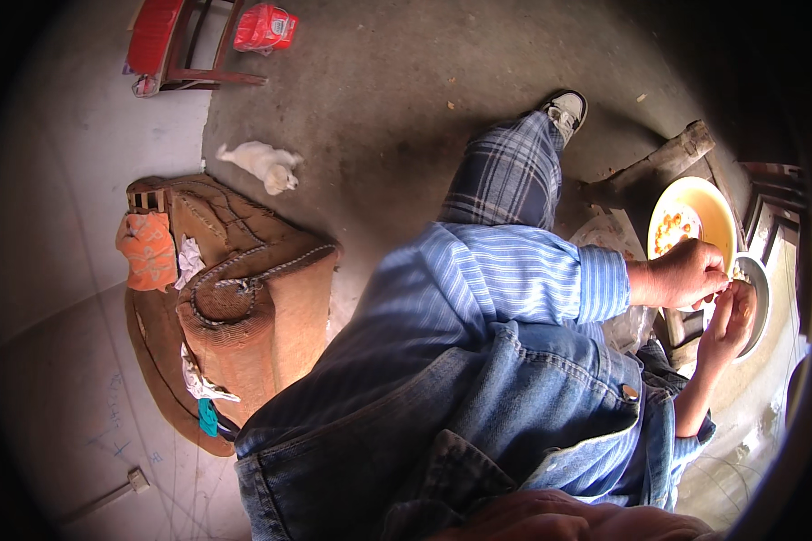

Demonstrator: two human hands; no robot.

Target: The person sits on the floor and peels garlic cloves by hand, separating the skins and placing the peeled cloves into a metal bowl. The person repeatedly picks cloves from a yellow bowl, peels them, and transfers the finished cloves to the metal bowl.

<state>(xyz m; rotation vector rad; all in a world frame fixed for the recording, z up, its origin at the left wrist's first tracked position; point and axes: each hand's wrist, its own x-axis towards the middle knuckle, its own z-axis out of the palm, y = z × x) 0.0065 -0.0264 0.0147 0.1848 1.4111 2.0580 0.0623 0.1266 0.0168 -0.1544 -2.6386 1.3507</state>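
Observation:
My left hand (687, 274) reaches over the near rim of a yellow bowl (725, 216), its thumb and fingers pinched together. Small orange-and-red pieces (673, 230) lie inside that bowl. Fingertip to fingertip with it, my right hand (732, 321) is curled palm up over a pale grey bowl (761, 284), which holds small whitish pieces (739, 272). A small item appears pinched between the two hands; its kind cannot be told. Something orange shows against the right hand's fingers.
The bowls stand by a worn wooden stool or bench (677, 152), with clear plastic bags (605, 237) beside it. On the floor is a small white dog (264, 162). A brown covered armchair (291, 318) with rope and cloths stands behind me; a red bucket (265, 28) is farther off.

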